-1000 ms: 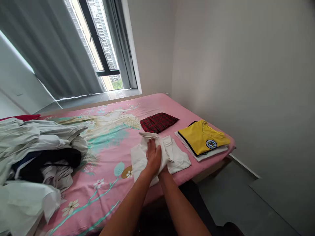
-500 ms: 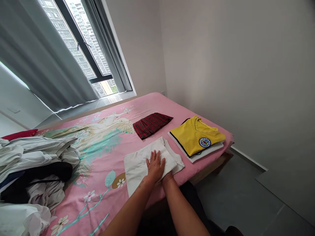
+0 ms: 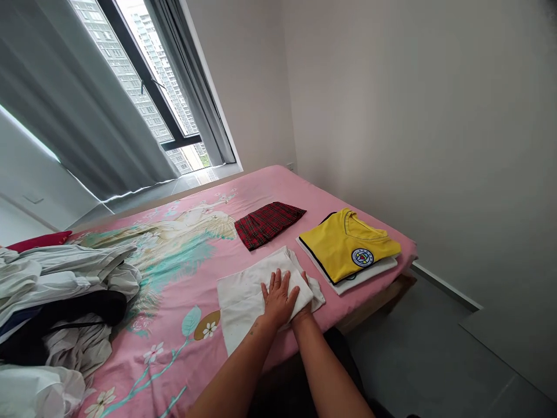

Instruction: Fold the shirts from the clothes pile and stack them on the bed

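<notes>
A white folded garment (image 3: pixel 243 297) lies near the bed's front edge, one part folded over at its right. My left hand (image 3: pixel 278 301) presses on top of that fold, palm down, fingers spread and holding nothing. Beside it, my right hand (image 3: pixel 303 312) is tucked beneath the folded part. A fingertip shows past the fold's right side; the cloth hides most of the other fingers, so their grip is unclear. To the right rests a folded yellow V-neck shirt (image 3: pixel 335 241) with a round badge, on top of white and dark cloth. Behind the white garment is a red plaid piece of clothing (image 3: pixel 270 222).
A loose heap of white, grey and black clothes (image 3: pixel 65 290) covers the bed's left side. The pink flowered bedsheet (image 3: pixel 174 316) spreads under everything. A wall (image 3: pixel 413 116) stands to the right, and a window with a grey curtain (image 3: pixel 78 98) is at the back left.
My right hand has slid farther forward under the fold, and its fingertip now shows beyond it. My left hand has shifted slightly right on the garment. The view has tilted a little.
</notes>
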`<move>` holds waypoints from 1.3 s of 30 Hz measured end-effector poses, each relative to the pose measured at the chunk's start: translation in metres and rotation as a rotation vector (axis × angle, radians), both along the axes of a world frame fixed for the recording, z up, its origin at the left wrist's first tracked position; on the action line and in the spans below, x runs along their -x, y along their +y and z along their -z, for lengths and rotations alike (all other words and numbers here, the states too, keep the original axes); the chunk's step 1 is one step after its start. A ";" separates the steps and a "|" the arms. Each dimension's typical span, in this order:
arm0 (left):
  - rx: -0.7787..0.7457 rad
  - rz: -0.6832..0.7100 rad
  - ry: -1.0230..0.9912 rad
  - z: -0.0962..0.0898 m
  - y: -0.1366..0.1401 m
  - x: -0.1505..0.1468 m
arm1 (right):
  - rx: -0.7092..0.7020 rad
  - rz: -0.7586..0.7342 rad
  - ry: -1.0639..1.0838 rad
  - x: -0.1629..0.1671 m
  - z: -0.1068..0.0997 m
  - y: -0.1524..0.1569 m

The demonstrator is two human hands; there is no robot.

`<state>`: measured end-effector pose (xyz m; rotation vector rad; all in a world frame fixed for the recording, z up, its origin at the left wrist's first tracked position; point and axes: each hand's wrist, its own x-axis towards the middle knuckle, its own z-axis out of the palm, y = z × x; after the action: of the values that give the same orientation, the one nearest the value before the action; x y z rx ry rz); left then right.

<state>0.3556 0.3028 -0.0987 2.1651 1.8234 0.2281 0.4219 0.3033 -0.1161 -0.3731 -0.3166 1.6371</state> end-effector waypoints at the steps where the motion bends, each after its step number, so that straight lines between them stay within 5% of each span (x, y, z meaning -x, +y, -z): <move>1: -0.016 -0.001 0.009 0.004 -0.001 -0.001 | 0.003 -0.013 0.043 -0.001 0.002 0.001; 6: -0.067 -0.006 -0.004 0.008 -0.002 0.001 | -0.035 -0.080 0.089 -0.003 0.002 0.010; 13: -0.100 0.002 -0.073 0.003 0.000 -0.003 | -0.157 0.061 -0.787 -0.016 0.005 0.027; 17: -0.051 0.023 -0.005 0.010 0.001 -0.006 | -0.236 0.111 -1.030 -0.020 0.019 0.028; 22: -0.064 0.024 -0.012 0.013 0.002 -0.007 | -0.222 0.087 -0.957 -0.018 0.022 0.027; 28: 0.011 0.063 -0.092 0.002 0.004 0.005 | -0.122 -0.001 -0.810 -0.034 -0.006 0.020; 36: -0.123 0.056 0.034 -0.011 -0.016 0.072 | 0.057 -0.125 -0.728 -0.112 -0.016 -0.045; 39: -0.137 0.042 0.079 -0.012 -0.031 0.097 | 0.177 0.000 -0.898 -0.123 -0.018 -0.068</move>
<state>0.2585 0.2717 -0.0867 2.3341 1.8528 0.2693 0.5453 0.2350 -0.0983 -1.2428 -0.8368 1.4151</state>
